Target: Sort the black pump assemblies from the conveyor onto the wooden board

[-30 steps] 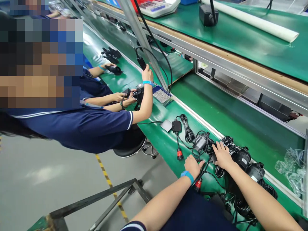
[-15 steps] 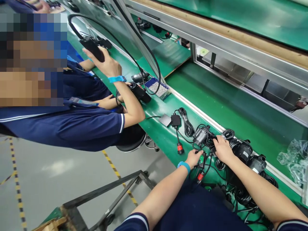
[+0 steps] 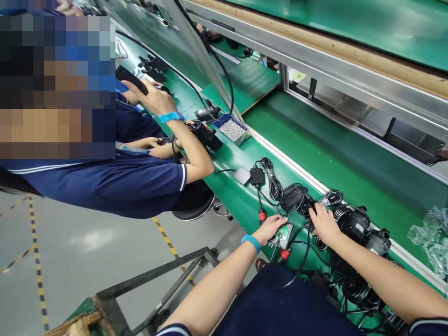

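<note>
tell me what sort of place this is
Probably a factory assembly line: black corded devices lie along a long green workbench, a blue tray of small parts sits farther up it, and yellow-and-black floor tape is in view.

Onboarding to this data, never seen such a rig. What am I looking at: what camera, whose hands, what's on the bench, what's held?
There is no robot here. One camera, worn on a person's head, looks forward and down at their two bare hands.

The left hand, with a blue wristband, holds a flat box with a green face at its edge. The right hand is at some black cables; whether it grips them is hard to tell.

On the green bench lie a small black box, a coiled cable and dark rounded housings. Farther along sits a tray of small metal parts.

The raised hand at left belongs to a co-worker.
</note>
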A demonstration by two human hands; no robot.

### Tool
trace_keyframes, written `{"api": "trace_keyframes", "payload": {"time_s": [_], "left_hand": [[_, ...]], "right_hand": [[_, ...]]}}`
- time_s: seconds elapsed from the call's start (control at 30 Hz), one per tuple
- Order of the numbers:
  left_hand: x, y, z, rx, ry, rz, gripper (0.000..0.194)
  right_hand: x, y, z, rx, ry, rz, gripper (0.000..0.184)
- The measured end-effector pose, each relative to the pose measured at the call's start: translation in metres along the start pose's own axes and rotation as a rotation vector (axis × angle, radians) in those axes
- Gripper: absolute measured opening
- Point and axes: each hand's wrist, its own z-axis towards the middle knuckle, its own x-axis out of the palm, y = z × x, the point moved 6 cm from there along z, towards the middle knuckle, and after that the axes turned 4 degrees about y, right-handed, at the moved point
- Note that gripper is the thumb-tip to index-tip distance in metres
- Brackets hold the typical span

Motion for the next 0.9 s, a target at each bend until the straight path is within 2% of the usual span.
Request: {"api": "trace_keyframes", "payload": {"time_s": [0.17,0.27,0.33,0.37,0.43,0.53,0.63,0.77,0.9], "left_hand": [[-0.014,-0.041,-0.036,0.049,0.118,-0.062,0.051],[-0.020,-0.055,-0.055,0.079,0.182,-0.001,0.052],[-0.018,-0.060,-0.066,0.081,0.234,0.042,0.052],[-0.015,-0.063,-0.072,0.081,0.263,0.051,0.053],[-0.007,-0.071,-0.084,0.090,0.323,0.060,0.054],[0.009,-0.089,-0.103,0.129,0.422,0.057,0.054],[0.017,-0.099,-0.115,0.147,0.483,0.032,0.050],[0.012,-0.093,-0.115,0.143,0.450,-0.032,0.053],[0.011,-0.078,-0.103,0.106,0.306,-0.198,0.047]], "right_hand": [[-0.011,-0.012,0.001,-0.053,-0.038,0.078,0.074],[-0.017,-0.025,0.003,-0.043,-0.095,0.179,0.058],[-0.024,-0.027,0.009,-0.022,-0.188,0.241,0.053],[-0.028,-0.026,0.013,-0.020,-0.240,0.262,0.057],[-0.032,-0.016,0.028,-0.043,-0.308,0.283,0.076],[-0.029,0.004,0.061,-0.065,-0.292,0.297,0.103],[-0.024,0.014,0.089,-0.091,-0.268,0.321,0.105],[-0.025,0.002,0.101,-0.139,-0.318,0.419,0.095],[-0.034,-0.032,0.102,-0.075,-0.390,0.611,0.089]]}}
